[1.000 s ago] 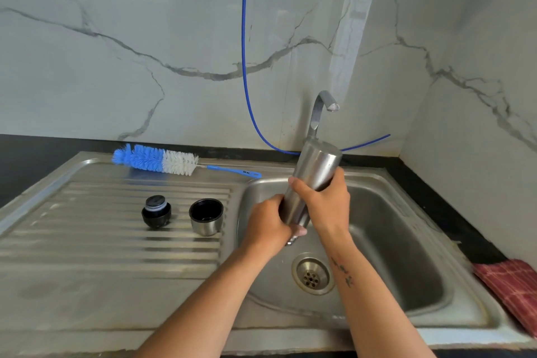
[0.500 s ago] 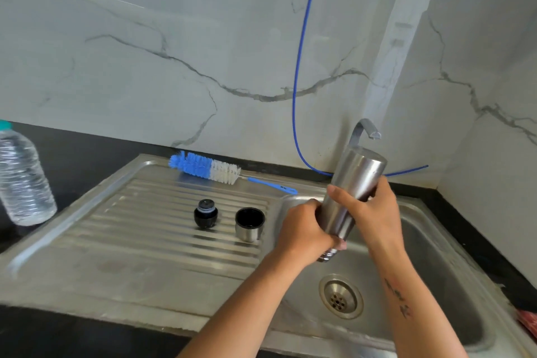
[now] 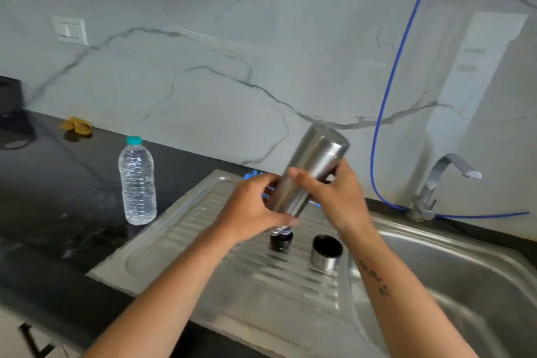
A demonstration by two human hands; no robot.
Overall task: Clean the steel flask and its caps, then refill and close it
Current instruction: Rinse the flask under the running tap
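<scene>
The steel flask (image 3: pixel 312 167) is held upside down and tilted, mouth pointing down-left, above the ribbed drainboard (image 3: pixel 203 244). My left hand (image 3: pixel 251 209) grips its lower end near the mouth. My right hand (image 3: pixel 334 195) grips the body from the right. The black inner stopper (image 3: pixel 279 242) stands on the drainboard right under the flask's mouth. The steel outer cap (image 3: pixel 326 253) stands open side up just to the stopper's right. A blue and white bottle brush (image 3: pixel 252 176) lies behind my hands, mostly hidden.
A clear plastic water bottle (image 3: pixel 137 182) with a teal cap stands on the black counter to the left. The sink basin (image 3: pixel 453 279) lies to the right, with the tap (image 3: pixel 436 180) and a blue hose (image 3: pixel 389 90) behind it. A yellow cloth (image 3: pixel 76 125) lies far back left.
Both hands have carried the inverted flask leftward from over the sink basin to above the drainboard, over the stopper. The view has swung left, bringing the water bottle fully in.
</scene>
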